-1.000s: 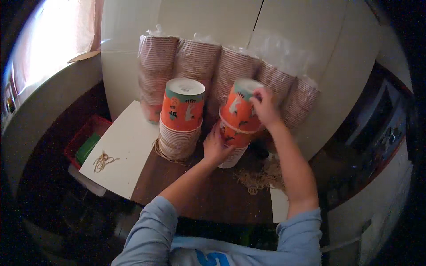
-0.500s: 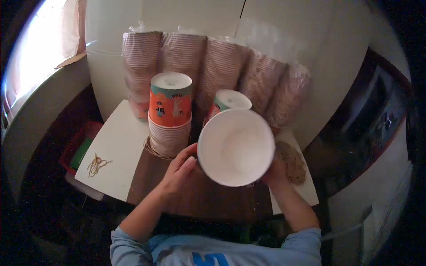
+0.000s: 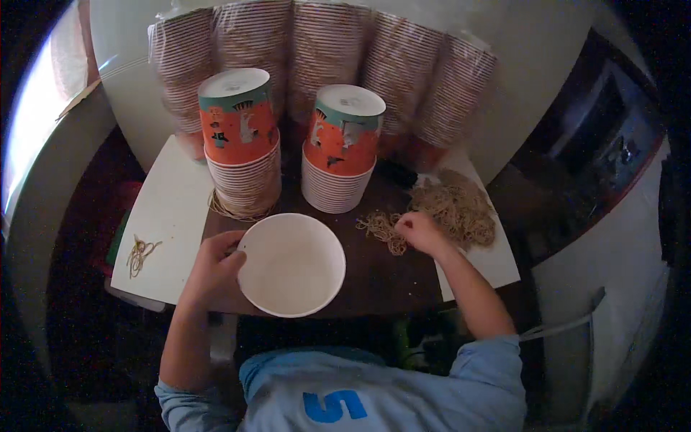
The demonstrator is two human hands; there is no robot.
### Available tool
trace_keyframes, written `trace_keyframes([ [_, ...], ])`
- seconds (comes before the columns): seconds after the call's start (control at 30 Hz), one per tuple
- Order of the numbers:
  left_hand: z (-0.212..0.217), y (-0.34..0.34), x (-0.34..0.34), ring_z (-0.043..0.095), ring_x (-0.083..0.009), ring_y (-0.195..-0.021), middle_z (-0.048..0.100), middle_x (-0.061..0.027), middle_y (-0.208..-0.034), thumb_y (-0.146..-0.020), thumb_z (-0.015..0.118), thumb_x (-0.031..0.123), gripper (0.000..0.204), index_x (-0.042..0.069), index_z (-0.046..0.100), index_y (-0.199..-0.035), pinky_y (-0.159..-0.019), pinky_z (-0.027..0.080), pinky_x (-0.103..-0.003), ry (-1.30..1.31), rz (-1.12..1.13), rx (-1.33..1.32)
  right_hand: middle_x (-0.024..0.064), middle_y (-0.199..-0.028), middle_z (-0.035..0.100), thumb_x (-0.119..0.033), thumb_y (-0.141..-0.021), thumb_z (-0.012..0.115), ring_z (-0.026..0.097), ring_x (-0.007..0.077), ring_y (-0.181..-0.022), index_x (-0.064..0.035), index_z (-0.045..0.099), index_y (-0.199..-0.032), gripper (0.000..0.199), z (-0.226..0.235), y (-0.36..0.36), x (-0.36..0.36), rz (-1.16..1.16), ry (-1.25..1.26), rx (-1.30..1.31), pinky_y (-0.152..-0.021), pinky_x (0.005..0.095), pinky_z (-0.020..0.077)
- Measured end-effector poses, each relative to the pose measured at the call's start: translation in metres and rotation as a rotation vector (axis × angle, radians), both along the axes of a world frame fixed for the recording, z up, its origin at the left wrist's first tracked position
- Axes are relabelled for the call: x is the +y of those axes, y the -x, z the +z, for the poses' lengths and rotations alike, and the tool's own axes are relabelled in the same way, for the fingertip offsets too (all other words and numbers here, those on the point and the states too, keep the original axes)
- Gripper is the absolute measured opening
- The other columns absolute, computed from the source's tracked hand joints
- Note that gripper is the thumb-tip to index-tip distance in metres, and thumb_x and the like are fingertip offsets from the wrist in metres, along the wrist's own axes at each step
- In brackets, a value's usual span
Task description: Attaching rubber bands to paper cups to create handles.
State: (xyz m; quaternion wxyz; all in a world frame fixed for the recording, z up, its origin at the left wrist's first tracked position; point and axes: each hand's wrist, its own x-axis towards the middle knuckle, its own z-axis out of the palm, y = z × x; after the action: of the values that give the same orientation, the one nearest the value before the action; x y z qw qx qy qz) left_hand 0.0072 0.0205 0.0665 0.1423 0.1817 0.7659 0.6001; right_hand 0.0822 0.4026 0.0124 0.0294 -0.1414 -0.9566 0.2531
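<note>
A white paper bucket (image 3: 291, 266) faces up with its open mouth toward me, held over the near table edge. My left hand (image 3: 218, 265) grips its left rim, thumb near the inside. My right hand (image 3: 421, 232) has its fingers pinched together at a small tangle of tan rubber bands (image 3: 381, 229); how many it holds is hidden. Just right of that hand lies a larger heap of rubber bands (image 3: 461, 209). Beyond the bucket stand two upside-down stacks of orange-and-green printed paper buckets, one at left (image 3: 240, 133) and one at centre (image 3: 344, 144).
Several tall plastic-wrapped bucket stacks (image 3: 327, 54) line the back against the wall. Rubber bands (image 3: 241, 209) ring the left stack's base. A few more bands (image 3: 140, 253) lie on the white left end of the table (image 3: 169, 223). The brown middle ends at the near edge.
The bucket has come down and left in my left hand. My right hand has let go of it and moved to the rubber bands. The view has tilted downward.
</note>
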Motion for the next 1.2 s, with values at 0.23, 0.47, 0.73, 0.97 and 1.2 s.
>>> trace_keyframes([
  [0.23,-0.017,0.007,0.015,0.059,-0.0136,-0.082,0.064,-0.0105,-0.092,-0.077,0.050,0.003,0.036,-0.007,0.056,-0.111,-0.072,0.048,-0.026,0.038,-0.057,0.027,0.0137,-0.080,0.066,-0.025,-0.075,0.066,0.063,0.0236,-0.072,-0.0052,0.069,-0.081,0.021,-0.058,0.048,0.056,-0.022,-0.035,0.094,-0.066,0.0361,0.0488],
  [0.47,-0.023,0.000,0.025,0.059,-0.0131,-0.084,0.064,-0.0102,-0.092,-0.082,0.061,0.015,0.035,-0.003,0.056,-0.112,-0.073,0.048,-0.026,-0.093,-0.026,0.030,0.0182,-0.099,0.063,-0.037,-0.069,0.069,0.061,0.0344,-0.092,-0.0052,0.066,-0.094,0.040,-0.060,0.092,0.062,-0.274,-0.317,-0.233,-0.079,0.0442,0.0486],
  [0.73,-0.026,-0.003,-0.008,0.059,-0.0123,-0.080,0.062,-0.0079,-0.090,-0.081,0.062,0.007,0.026,-0.002,0.058,-0.105,-0.069,0.048,-0.025,-0.134,0.106,0.136,0.0108,-0.087,0.066,-0.033,-0.074,0.068,0.063,0.0194,-0.083,-0.0024,0.065,-0.088,0.034,-0.019,0.086,0.034,-0.188,0.121,-0.122,-0.074,0.0321,0.0492],
  [0.97,0.010,-0.016,0.025,0.056,-0.0123,-0.074,0.061,-0.0082,-0.087,-0.077,0.062,0.001,0.017,-0.001,0.063,-0.094,-0.062,0.045,-0.022,-0.241,0.037,0.556,0.0039,-0.087,0.062,-0.010,-0.085,0.056,0.056,0.0098,-0.084,-0.0028,0.058,-0.086,0.007,0.076,0.031,-0.017,0.210,0.598,0.390,-0.077,0.0259,0.0454],
  [1.2,0.049,-0.010,0.100,0.058,-0.0111,-0.070,0.063,-0.0101,-0.081,-0.081,0.064,0.013,0.024,-0.001,0.062,-0.100,-0.061,0.047,-0.024,-0.149,-0.229,0.465,0.0048,-0.095,0.059,-0.008,-0.085,0.057,0.055,0.0107,-0.088,-0.0029,0.054,-0.084,0.006,0.099,0.008,-0.069,0.564,0.713,0.359,-0.079,0.0255,0.0444],
])
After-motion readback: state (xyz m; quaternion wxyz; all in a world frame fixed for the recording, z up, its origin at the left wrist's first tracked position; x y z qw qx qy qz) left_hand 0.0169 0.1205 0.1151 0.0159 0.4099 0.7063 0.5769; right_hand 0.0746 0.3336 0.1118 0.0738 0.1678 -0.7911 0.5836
